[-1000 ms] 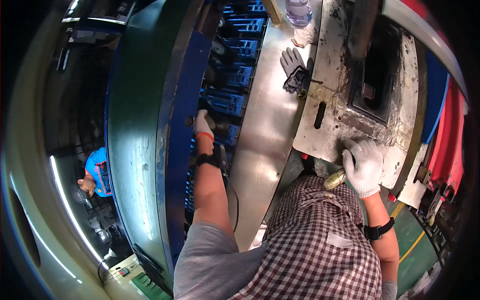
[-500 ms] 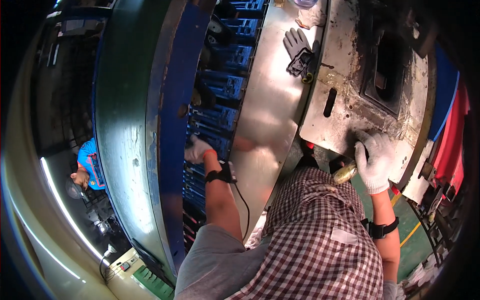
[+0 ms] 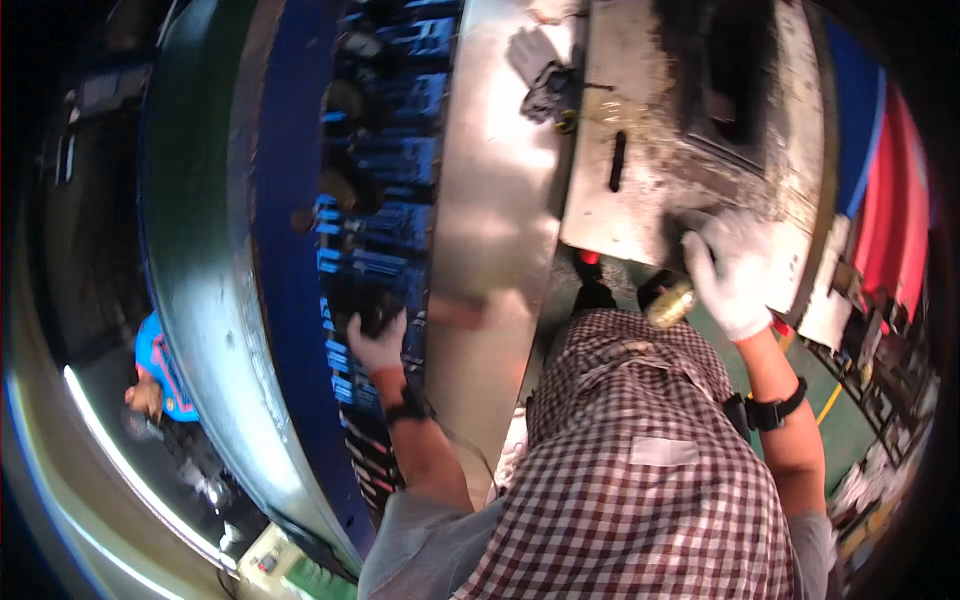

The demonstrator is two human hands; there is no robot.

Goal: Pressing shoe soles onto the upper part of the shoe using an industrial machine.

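My left hand (image 3: pixel 380 348), in a pale glove, is over the blue slatted conveyor (image 3: pixel 395 215) at my left. Its thumb and fingers close round a dark rounded object (image 3: pixel 368 308), too blurred to name more exactly. My right hand (image 3: pixel 735 268), gloved in white, lies on the front edge of a worn, pale machine table (image 3: pixel 610 220). Its fingers rest on the surface and the thumb stands apart, with nothing seen in the grip. Just below that edge, near the thumb, is a yellowish rounded thing (image 3: pixel 670 305).
Between conveyor and machine runs a shiny metal ledge (image 3: pixel 490 220). A grey glove (image 3: pixel 533 58) lies at its far end beside a black item (image 3: pixel 547 93). The machine has a dark recess (image 3: pixel 725 110). Beyond the green panel (image 3: pixel 190 200), another person (image 3: pixel 165 370) is at the left.
The whole view has shifted left. My left hand has turned and come nearer, with the dark object now showing between its fingers. My right hand stays on the table edge.
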